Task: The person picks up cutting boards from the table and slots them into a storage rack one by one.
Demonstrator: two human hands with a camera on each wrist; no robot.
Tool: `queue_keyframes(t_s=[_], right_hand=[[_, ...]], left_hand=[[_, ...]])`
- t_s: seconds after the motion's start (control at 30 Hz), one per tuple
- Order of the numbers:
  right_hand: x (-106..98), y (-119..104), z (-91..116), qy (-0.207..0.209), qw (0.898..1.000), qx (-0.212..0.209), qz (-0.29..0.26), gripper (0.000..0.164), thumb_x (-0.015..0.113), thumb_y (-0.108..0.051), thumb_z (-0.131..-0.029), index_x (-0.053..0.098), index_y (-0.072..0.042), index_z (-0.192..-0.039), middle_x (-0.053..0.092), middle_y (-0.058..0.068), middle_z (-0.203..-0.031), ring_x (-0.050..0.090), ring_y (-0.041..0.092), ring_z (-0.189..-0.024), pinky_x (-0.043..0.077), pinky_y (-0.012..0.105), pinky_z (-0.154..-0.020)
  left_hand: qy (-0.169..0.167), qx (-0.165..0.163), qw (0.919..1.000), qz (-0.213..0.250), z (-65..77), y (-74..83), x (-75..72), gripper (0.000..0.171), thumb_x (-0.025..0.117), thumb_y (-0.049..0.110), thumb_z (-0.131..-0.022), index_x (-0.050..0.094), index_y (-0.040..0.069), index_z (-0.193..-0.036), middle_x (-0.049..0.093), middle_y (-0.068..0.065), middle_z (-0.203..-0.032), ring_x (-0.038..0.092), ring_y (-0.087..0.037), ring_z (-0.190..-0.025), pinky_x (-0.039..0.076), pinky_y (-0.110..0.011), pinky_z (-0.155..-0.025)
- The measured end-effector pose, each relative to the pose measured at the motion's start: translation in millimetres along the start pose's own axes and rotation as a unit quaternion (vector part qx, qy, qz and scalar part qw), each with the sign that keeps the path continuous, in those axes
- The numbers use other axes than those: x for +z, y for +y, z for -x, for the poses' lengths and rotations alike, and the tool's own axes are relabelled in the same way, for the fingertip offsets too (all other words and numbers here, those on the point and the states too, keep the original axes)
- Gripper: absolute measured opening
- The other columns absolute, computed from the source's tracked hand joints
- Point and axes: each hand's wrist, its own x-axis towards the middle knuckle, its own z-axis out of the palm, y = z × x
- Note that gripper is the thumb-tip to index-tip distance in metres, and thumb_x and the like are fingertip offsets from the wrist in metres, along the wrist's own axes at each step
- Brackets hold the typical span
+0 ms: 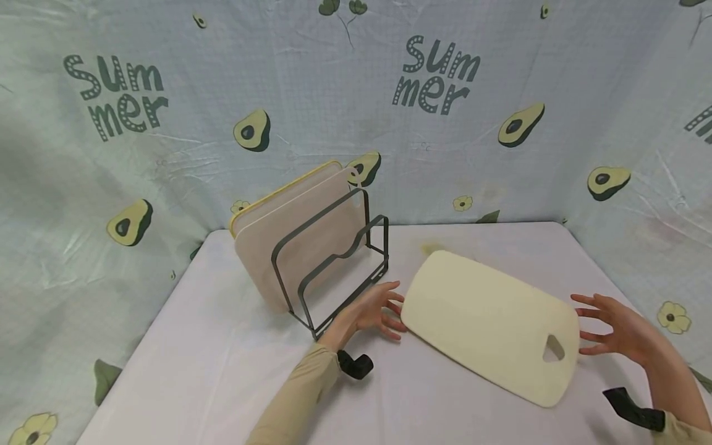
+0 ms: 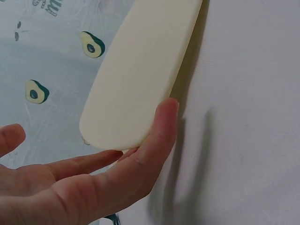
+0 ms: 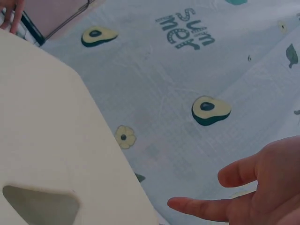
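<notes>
A cream cutting board (image 1: 489, 321) with a cut-out handle hole near its right end lies slantwise over the table between both hands. Shadow shows along its edge in the left wrist view, and whether it rests flat I cannot tell. My left hand (image 1: 374, 312) is at the board's left end, fingers spread. In the left wrist view its fingertips (image 2: 166, 110) meet the board's rounded corner, thumb apart from it. At the opposite end, by the hole, is my right hand (image 1: 617, 330), fingers extended. The right wrist view shows thumb and a finger apart from the board; other fingers are hidden.
Just left of my left hand stands a dark wire rack (image 1: 317, 272). It holds a pinkish board (image 1: 300, 241) and a yellow-rimmed board (image 1: 289, 188), both leaning. An avocado-print cloth (image 1: 334, 80) hangs behind the white table (image 1: 183, 364) and at its sides.
</notes>
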Motion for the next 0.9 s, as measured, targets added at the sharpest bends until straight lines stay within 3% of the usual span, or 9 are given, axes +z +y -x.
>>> queue_keyframes(t_s=[0.13, 0.33, 0.47, 0.63, 0.73, 0.8, 0.87, 0.9], right_hand=[[1.2, -5.5, -1.0, -0.026, 0.999, -0.041, -0.001, 0.039, 0.012, -0.040, -0.097, 0.045, -0.054, -0.111, 0.044, -0.031, -0.099, 0.054, 0.018, -0.092, 0.049, 0.054, -0.075], [5.3, -6.8, -5.1, -0.018, 0.995, -0.093, 0.011, 0.041, 0.009, -0.038, -0.097, 0.016, -0.048, -0.136, 0.033, -0.028, -0.108, 0.047, 0.014, -0.094, 0.047, 0.058, -0.073], [8.3, -7.0, -7.4, -0.003, 0.992, -0.124, 0.016, 0.043, 0.011, -0.036, -0.098, 0.009, -0.042, -0.140, 0.031, -0.026, -0.110, 0.045, 0.011, -0.092, 0.049, 0.054, -0.071], [15.0, -10.2, -8.8, 0.038, 0.990, -0.132, 0.040, 0.045, 0.014, -0.038, -0.097, 0.005, -0.040, -0.141, 0.026, -0.021, -0.120, 0.045, 0.004, -0.089, 0.052, 0.046, -0.069], [20.2, -13.2, -9.6, 0.068, 0.987, -0.130, 0.072, 0.047, 0.015, -0.039, -0.097, 0.001, -0.036, -0.142, 0.025, -0.012, -0.129, 0.047, 0.008, -0.092, 0.052, 0.043, -0.069], [24.0, -14.9, -9.7, 0.082, 0.984, -0.133, 0.085, 0.049, 0.013, -0.039, -0.097, -0.002, -0.033, -0.143, 0.022, -0.003, -0.135, 0.048, 0.025, -0.096, 0.051, 0.042, -0.068], [27.5, -16.6, -10.2, 0.094, 0.982, -0.136, 0.088, 0.050, 0.012, -0.039, -0.097, -0.004, -0.029, -0.143, 0.017, 0.006, -0.139, 0.039, 0.047, -0.104, 0.051, 0.041, -0.067], [29.1, -17.7, -10.6, 0.099, 0.982, -0.135, 0.087, 0.050, 0.012, -0.039, -0.097, -0.004, -0.028, -0.144, 0.017, 0.008, -0.139, 0.036, 0.051, -0.106, 0.051, 0.041, -0.067]], left_hand=[[0.004, -0.001, 0.9999, 0.012, 8.3, -0.1, -0.7, 0.062, 0.035, 0.047, -0.090, 0.035, -0.002, -0.129, 0.043, -0.016, -0.103, 0.057, -0.042, -0.094, 0.046, -0.058, -0.079], [0.004, 0.011, 0.9996, 0.026, 17.8, -3.6, -0.6, 0.062, 0.035, 0.046, -0.090, 0.035, -0.002, -0.129, 0.043, -0.017, -0.103, 0.053, -0.046, -0.100, 0.045, -0.060, -0.078], [0.002, 0.019, 0.9990, 0.039, 22.4, -6.1, -0.4, 0.061, 0.037, 0.044, -0.090, 0.033, -0.003, -0.129, 0.043, -0.021, -0.108, 0.048, -0.049, -0.106, 0.044, -0.060, -0.080], [0.001, 0.024, 0.9978, 0.061, 30.5, -7.1, 0.0, 0.060, 0.039, 0.042, -0.089, 0.031, -0.003, -0.130, 0.040, -0.027, -0.117, 0.044, -0.052, -0.111, 0.041, -0.061, -0.084], [0.002, 0.027, 0.9976, 0.063, 35.3, -7.1, 0.8, 0.060, 0.039, 0.041, -0.090, 0.030, -0.003, -0.130, 0.038, -0.030, -0.121, 0.043, -0.052, -0.112, 0.041, -0.061, -0.084], [0.003, 0.031, 0.9976, 0.061, 37.7, -7.1, 1.8, 0.060, 0.039, 0.041, -0.090, 0.030, -0.003, -0.130, 0.037, -0.031, -0.122, 0.043, -0.052, -0.112, 0.041, -0.060, -0.084], [0.005, 0.035, 0.9977, 0.058, 39.7, -7.2, 2.9, 0.060, 0.039, 0.041, -0.090, 0.030, -0.004, -0.130, 0.037, -0.032, -0.122, 0.044, -0.052, -0.111, 0.042, -0.060, -0.083], [0.007, 0.037, 0.9976, 0.058, 40.8, -7.0, 3.5, 0.060, 0.039, 0.040, -0.090, 0.030, -0.004, -0.130, 0.037, -0.032, -0.123, 0.044, -0.052, -0.111, 0.042, -0.060, -0.082]])
